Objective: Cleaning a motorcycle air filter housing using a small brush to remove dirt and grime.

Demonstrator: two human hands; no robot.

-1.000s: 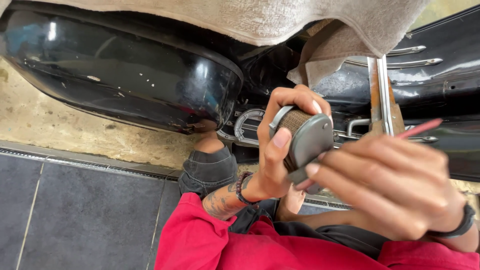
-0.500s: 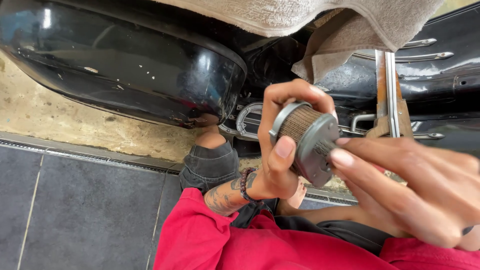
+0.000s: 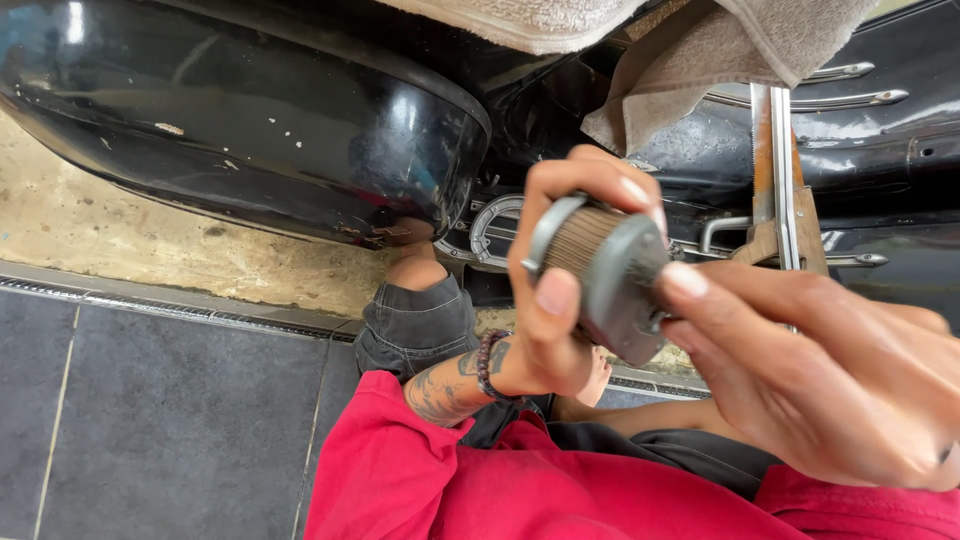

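- The filter (image 3: pixel 600 280), a small round drum with a pleated brown side and grey metal end caps, sits a little right of the middle of the view, held up in the air in front of the black motorbike.
- A second ago it was farther right and lower, with a red-tipped tool poking out at 3 o'clock; that tool has dropped out of sight, and the drum has turned so its flat end cap now faces the right hand.
- The left hand (image 3: pixel 560 290) wraps it from 9 o'clock: thumb pressed on the near rim, fingers curled over the top, a firm grip pinching the drum.
- The right hand (image 3: pixel 830 380) has come in from 4 o'clock; its fingertips (image 3: pixel 685 280) now touch the end cap, spread rather than clamped. To me that reads as the cap being felt or worked by bare fingers.
- At 10 o'clock bulges the glossy black side panel (image 3: pixel 250 130).
- At 12 o'clock hangs a beige towel (image 3: pixel 700 50).
- At 2 o'clock runs a chrome strip (image 3: pixel 775 170).
- At 7 o'clock lie the dark floor tiles (image 3: pixel 150 420); the red sleeve (image 3: pixel 480 480) fills 6 o'clock.
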